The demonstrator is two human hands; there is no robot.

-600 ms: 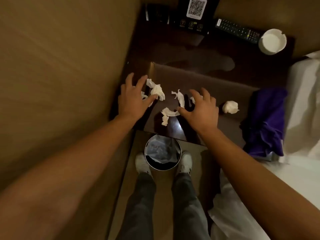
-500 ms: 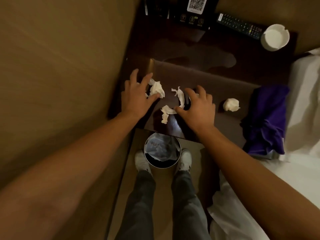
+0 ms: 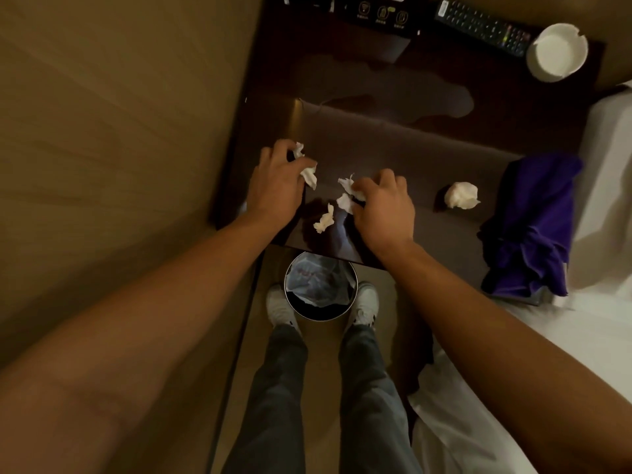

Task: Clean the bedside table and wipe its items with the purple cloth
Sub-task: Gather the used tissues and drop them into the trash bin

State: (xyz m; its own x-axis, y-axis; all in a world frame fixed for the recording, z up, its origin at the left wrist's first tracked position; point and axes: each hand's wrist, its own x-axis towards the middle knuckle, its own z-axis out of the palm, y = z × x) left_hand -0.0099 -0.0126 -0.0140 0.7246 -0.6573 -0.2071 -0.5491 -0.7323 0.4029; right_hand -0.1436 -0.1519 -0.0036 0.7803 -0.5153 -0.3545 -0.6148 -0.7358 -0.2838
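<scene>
Both hands, left (image 3: pixel 275 186) and right (image 3: pixel 383 206), clutch tissue scraps (image 3: pixel 347 195) on the bedside table (image 3: pixel 376 145); next, likely the bin (image 3: pixel 320 285) below.

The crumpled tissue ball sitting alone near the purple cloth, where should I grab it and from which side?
Pinch the tissue ball across its rounded middle, fingers coming from above. It sits alone on the bedside table, apart from the purple cloth, so probably nothing blocks a top-down grasp.

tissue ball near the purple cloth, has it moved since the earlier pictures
No. The tissue ball sits just left of the purple cloth, same gap as before; only the camera shifted.
</scene>
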